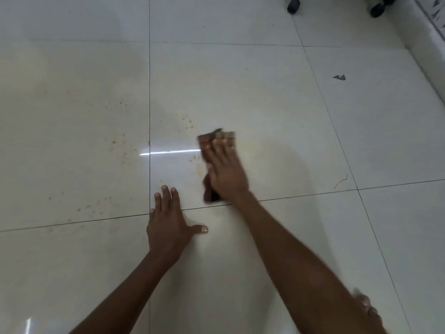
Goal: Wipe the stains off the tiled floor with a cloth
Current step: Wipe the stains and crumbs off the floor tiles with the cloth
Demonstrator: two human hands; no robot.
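On the glossy tiled floor (265,104), the right hand (226,172) lies flat with fingers stretched out, pressing a brown cloth (212,138) against the tile; the cloth is blurred and shows beyond the fingertips and under the palm's left edge. Just left of the cloth, orange stains (187,124) speckle the tile, and more specks (120,145) scatter across the neighbouring tile beyond the vertical grout line (149,92). The left hand (168,227) rests spread wide and empty on the floor, its fingers crossing the horizontal grout line (313,194), near the cloth but apart from it. Bare tile lies open to the right of the cloth, up to a small grey scrap (340,77) and a thin curled strand (341,181). Two dark caster wheels (295,6) stand at the far edge, well away, beside a pale wall base (423,44) running along the right
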